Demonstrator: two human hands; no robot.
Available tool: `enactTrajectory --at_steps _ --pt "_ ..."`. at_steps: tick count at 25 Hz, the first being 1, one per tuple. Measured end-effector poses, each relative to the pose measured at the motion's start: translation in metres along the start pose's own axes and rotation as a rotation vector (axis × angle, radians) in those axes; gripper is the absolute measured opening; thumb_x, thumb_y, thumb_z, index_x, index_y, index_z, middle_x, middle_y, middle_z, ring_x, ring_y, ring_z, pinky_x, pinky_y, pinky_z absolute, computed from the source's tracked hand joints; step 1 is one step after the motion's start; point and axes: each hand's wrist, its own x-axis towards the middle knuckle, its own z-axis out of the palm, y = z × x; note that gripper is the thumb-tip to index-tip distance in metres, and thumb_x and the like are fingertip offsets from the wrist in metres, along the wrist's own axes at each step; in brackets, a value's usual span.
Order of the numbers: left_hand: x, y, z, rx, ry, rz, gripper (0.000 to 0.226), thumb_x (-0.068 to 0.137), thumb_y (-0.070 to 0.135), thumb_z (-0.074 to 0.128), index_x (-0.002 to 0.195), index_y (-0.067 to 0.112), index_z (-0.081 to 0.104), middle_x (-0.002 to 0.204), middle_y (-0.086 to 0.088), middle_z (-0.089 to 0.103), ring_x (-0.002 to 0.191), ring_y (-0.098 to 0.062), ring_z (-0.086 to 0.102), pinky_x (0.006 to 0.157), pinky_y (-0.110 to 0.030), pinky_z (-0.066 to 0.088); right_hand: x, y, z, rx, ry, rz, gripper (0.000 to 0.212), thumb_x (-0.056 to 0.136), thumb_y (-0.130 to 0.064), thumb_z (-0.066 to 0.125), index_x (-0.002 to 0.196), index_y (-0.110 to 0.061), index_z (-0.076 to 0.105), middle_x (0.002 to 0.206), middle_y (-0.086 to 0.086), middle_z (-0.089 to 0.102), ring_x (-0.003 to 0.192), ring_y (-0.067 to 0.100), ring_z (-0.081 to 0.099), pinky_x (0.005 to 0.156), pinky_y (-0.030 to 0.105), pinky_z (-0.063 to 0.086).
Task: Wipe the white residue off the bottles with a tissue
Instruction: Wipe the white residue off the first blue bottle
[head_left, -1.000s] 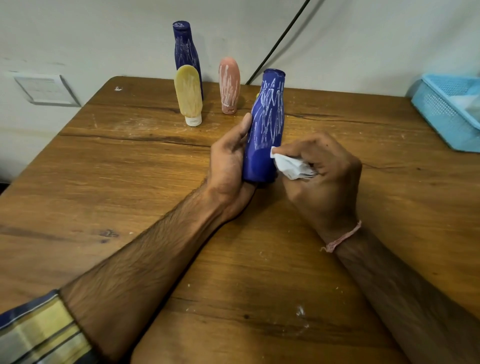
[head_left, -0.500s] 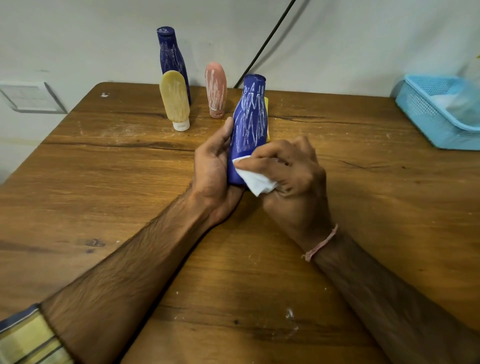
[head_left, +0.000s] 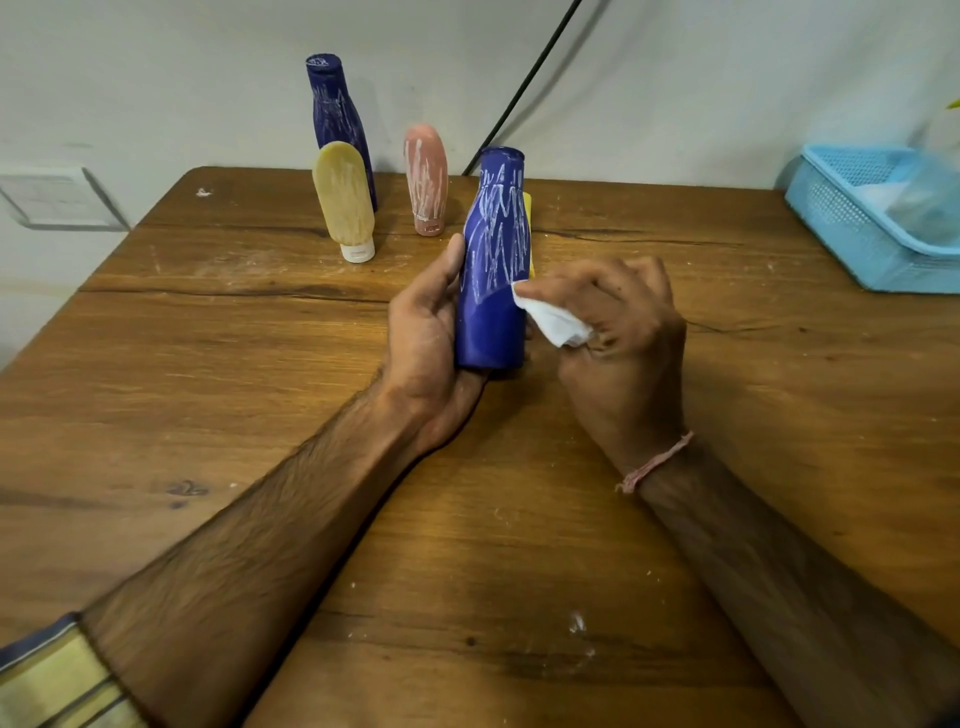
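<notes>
My left hand (head_left: 426, 332) holds a blue bottle (head_left: 493, 270) upright above the wooden table (head_left: 260, 395). White scribbles cover the bottle's upper half; its lower half is plain blue. My right hand (head_left: 618, 332) pinches a crumpled white tissue (head_left: 553, 319) against the bottle's right side at mid-height. At the back stand a taller blue bottle (head_left: 337, 124), a yellow tube (head_left: 344, 200) and a pink tube (head_left: 427, 176), all with white streaks. A sliver of a yellow object (head_left: 528, 218) shows behind the held bottle.
A light blue plastic basket (head_left: 857, 228) with pale things inside sits at the table's right edge. A black cable (head_left: 524, 83) runs down the wall behind the bottles. White flecks (head_left: 576, 623) dot the tabletop near me. A wall switch plate (head_left: 47, 197) is at left.
The tissue has slid across the bottle's lower part, from right to its front and back to the right side. The white marks on the lower half are gone.
</notes>
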Motion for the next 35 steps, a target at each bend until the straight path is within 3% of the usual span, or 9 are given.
enactTrajectory --at_steps 3,7,11,14,16,19,23,28,35 --pt "0.000 0.000 0.001 -0.020 -0.008 -0.027 0.058 0.105 0.045 0.041 0.144 0.003 0.049 0.126 -0.019 0.053 0.114 -0.030 0.052 0.104 -0.044 0.044 -0.007 -0.012 0.007 -0.010 -0.042 -0.116 0.025 0.083 -0.005 0.078 0.106 -0.012 0.079 0.105 0.004 0.074 0.091 0.031 0.058 0.071 0.047 0.049" --pt "0.000 -0.001 0.000 -0.002 -0.009 -0.003 0.052 0.106 0.043 0.039 0.140 0.006 0.052 0.126 -0.019 0.057 0.115 -0.030 0.051 0.109 -0.050 0.039 0.000 0.002 0.001 -0.020 0.005 -0.018 0.025 0.084 -0.010 0.071 0.108 -0.013 0.078 0.107 0.005 0.073 0.092 0.030 0.058 0.069 0.047 0.050" --pt "-0.001 -0.001 0.002 -0.017 -0.013 -0.019 0.050 0.106 0.043 0.039 0.134 0.006 0.057 0.120 -0.018 0.060 0.110 -0.027 0.056 0.104 -0.044 0.045 -0.007 -0.012 0.008 -0.031 -0.036 -0.145 0.026 0.081 -0.004 0.081 0.106 -0.012 0.079 0.105 0.004 0.074 0.089 0.032 0.058 0.070 0.046 0.048" --pt "-0.002 0.000 0.001 0.036 -0.011 -0.003 0.046 0.107 0.044 0.037 0.129 0.010 0.059 0.112 -0.013 0.065 0.102 -0.026 0.060 0.098 -0.046 0.045 0.000 0.005 0.000 -0.050 -0.012 -0.029 0.028 0.084 -0.008 0.075 0.111 -0.014 0.077 0.111 0.003 0.073 0.094 0.031 0.060 0.075 0.042 0.048" --pt "-0.002 0.000 0.002 0.025 -0.012 -0.003 0.048 0.107 0.044 0.038 0.133 0.008 0.057 0.116 -0.015 0.063 0.104 -0.027 0.058 0.098 -0.047 0.044 -0.001 0.003 0.002 -0.039 -0.011 -0.017 0.028 0.084 -0.005 0.075 0.111 -0.014 0.077 0.111 0.003 0.073 0.094 0.031 0.059 0.077 0.037 0.047" --pt "0.000 0.000 0.001 -0.009 -0.035 -0.024 0.058 0.106 0.042 0.038 0.145 0.000 0.047 0.124 -0.019 0.055 0.105 -0.025 0.058 0.101 -0.043 0.044 -0.008 -0.011 0.008 -0.034 -0.006 -0.127 0.026 0.085 -0.001 0.077 0.107 -0.015 0.079 0.108 0.000 0.074 0.089 0.032 0.057 0.073 0.044 0.048" --pt "0.001 -0.001 -0.001 0.052 -0.043 -0.002 0.058 0.105 0.045 0.039 0.144 0.003 0.047 0.123 -0.020 0.054 0.099 -0.025 0.056 0.090 -0.042 0.045 0.000 0.003 0.001 -0.057 0.015 -0.022 0.027 0.085 -0.003 0.076 0.110 -0.014 0.077 0.110 0.003 0.074 0.094 0.033 0.059 0.077 0.034 0.045" --pt "0.003 -0.005 -0.003 0.023 -0.073 -0.010 0.059 0.105 0.042 0.040 0.145 -0.002 0.046 0.123 -0.023 0.056 0.112 -0.034 0.054 0.105 -0.049 0.041 -0.005 -0.006 0.004 -0.065 0.008 -0.111 0.025 0.087 -0.003 0.074 0.109 -0.013 0.078 0.110 0.002 0.074 0.091 0.034 0.058 0.071 0.049 0.048" --pt "0.004 -0.006 -0.002 0.044 -0.063 0.011 0.058 0.106 0.040 0.040 0.145 -0.002 0.045 0.125 -0.024 0.055 0.113 -0.033 0.055 0.109 -0.050 0.041 -0.006 -0.008 0.006 -0.076 -0.002 -0.121 0.026 0.086 -0.004 0.075 0.110 -0.013 0.078 0.110 0.003 0.073 0.092 0.034 0.059 0.072 0.049 0.049"
